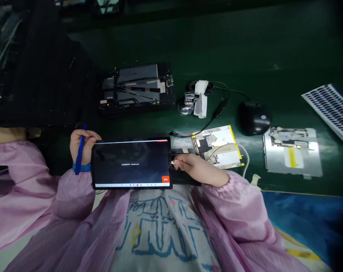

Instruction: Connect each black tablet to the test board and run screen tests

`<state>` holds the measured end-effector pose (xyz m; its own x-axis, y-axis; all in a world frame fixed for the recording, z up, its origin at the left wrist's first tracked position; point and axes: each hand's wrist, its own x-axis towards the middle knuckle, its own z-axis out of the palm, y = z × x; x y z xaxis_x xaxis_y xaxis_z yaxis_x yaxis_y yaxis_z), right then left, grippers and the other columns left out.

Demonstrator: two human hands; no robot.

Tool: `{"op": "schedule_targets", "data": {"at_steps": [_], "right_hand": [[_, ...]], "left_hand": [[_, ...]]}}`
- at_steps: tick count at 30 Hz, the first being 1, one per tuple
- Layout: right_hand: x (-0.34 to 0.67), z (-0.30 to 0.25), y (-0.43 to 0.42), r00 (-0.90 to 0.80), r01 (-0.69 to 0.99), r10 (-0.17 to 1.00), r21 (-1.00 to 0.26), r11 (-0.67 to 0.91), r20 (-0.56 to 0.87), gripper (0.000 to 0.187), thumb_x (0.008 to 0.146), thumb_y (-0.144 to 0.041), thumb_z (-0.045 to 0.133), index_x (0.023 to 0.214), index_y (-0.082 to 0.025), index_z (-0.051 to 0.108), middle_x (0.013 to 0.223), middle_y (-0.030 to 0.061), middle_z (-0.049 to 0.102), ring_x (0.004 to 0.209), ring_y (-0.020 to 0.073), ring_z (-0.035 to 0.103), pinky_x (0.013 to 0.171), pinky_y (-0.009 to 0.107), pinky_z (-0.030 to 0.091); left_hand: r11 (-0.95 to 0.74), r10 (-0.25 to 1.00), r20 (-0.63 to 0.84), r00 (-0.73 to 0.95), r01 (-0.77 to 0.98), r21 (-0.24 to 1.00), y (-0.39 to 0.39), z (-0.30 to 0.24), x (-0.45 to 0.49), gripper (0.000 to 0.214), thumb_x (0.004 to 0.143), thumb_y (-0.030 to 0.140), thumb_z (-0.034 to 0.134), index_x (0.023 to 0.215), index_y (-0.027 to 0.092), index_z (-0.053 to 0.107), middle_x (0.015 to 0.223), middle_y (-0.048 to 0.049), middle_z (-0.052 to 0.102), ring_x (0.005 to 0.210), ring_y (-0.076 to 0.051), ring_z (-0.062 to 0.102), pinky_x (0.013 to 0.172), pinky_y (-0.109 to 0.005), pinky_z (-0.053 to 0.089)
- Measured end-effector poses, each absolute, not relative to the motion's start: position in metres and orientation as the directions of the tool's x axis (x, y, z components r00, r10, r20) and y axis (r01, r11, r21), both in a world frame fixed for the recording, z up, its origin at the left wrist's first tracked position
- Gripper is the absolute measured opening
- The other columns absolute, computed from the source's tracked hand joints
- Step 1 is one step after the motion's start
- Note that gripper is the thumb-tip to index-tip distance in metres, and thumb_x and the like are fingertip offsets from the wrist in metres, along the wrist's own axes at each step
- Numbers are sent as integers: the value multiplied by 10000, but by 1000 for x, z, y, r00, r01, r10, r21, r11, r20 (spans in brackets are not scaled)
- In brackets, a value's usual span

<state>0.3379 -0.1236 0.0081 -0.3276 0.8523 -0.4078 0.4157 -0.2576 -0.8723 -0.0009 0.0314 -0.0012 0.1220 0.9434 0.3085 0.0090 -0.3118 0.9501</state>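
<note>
A tablet [131, 166] with a lit, mostly dark screen is tilted up in front of my body. A red box and a line of small text show on its screen. My left hand [84, 145] grips its upper left corner with bent fingers. Around that wrist is a blue band [82, 167], and a long blue strip [79, 153] lies along the back of the hand. At the tablet's right edge, my right hand [188, 166] pinches a small plug [173, 162], partly hidden by the fingers. A pale cable [247, 160] loops behind my right forearm.
Behind the tablet lies an opened device [137, 85] with bared innards. Right of it are a coiled black cable [209, 88], a metal counter [188, 101], a black mouse [255, 118], circuit panels [224, 141] and a label sheet [330, 111]. A co-worker's sleeve [20, 177] is at left.
</note>
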Motion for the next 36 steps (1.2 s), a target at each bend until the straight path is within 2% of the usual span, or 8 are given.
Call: {"op": "schedule_targets", "data": {"at_steps": [6,9,16,23,26,29,32,36], "right_hand": [[339,8,-124,-335,345,868,-905,-249,-366,321,913,-403,372,733,-197,538,686,14,554,638,132,496,630,262,396],[339,9,-123,-364,405,849,-886,-226,-383,292,898,-373,394,718,-197,543,682,14,557,640,134,500,630,264,395],[335,11,-122,-312,455,863,-860,-231,-397,259,901,-309,376,720,-198,525,690,17,582,642,134,526,632,263,412],[335,16,-122,-330,563,884,-820,-98,-332,269,935,-302,385,758,-198,559,710,26,629,656,149,576,647,273,436],[333,21,-127,-322,656,907,-754,8,-271,249,946,-301,418,800,-198,591,740,40,651,687,174,609,651,285,444],[331,24,-137,-284,736,946,-668,111,-156,170,932,-217,452,923,-194,619,860,64,681,777,202,643,703,306,471],[330,20,-146,-284,791,958,-575,211,-39,183,941,-198,444,982,-191,622,879,71,673,752,205,645,677,313,486],[331,12,-152,-328,778,934,-521,351,141,187,959,-259,454,964,-182,625,846,69,677,743,200,643,677,313,504]], "left_hand": [[-352,930,352,107,-13,936,32,-3,-2,393,668,314,814,799,172,472,635,12,639,562,-127,602,540,-252,466],[-346,930,347,124,-33,938,31,-3,-2,379,677,303,808,802,172,475,634,8,641,560,-132,604,533,-255,470],[-396,902,406,147,-93,914,31,-5,-2,278,735,237,759,828,175,505,666,3,646,582,-132,610,538,-259,467],[-334,935,340,106,-65,940,28,-3,0,257,738,296,754,816,198,529,667,3,641,595,-142,605,572,-284,475],[-291,953,292,77,-23,956,24,-1,1,267,757,369,734,813,197,538,677,-6,660,585,-136,612,548,-257,468],[-211,975,209,78,24,977,21,4,0,294,773,412,716,830,190,532,710,-17,689,587,-134,634,543,-237,480],[-113,985,109,137,24,993,18,9,1,297,790,402,706,852,177,521,784,-42,720,680,-157,682,651,-271,532],[-13,981,8,195,22,1000,14,15,6,259,830,367,671,864,163,515,857,-73,737,775,-185,706,766,-333,541]]}}
